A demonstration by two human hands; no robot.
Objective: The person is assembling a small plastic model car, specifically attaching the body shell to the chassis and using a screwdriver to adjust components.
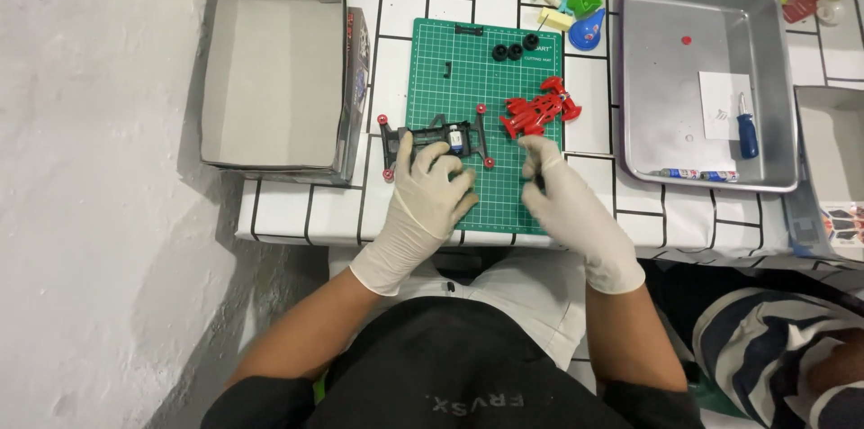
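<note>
Gloved hands work over a green cutting mat [486,96] on a white tiled counter [297,208]. The left hand [427,199], fingers loosely curled, rests on a black toy car frame [436,139] at the mat's lower left corner; its long axis runs nine to three o'clock. The right hand [562,199], fingers bent, pinches something small and dark, too small to identify. At one o'clock from it lies a red car shell [538,109], angled up toward two o'clock. Three black tyres [515,48] sit at the mat's twelve o'clock edge.
</note>
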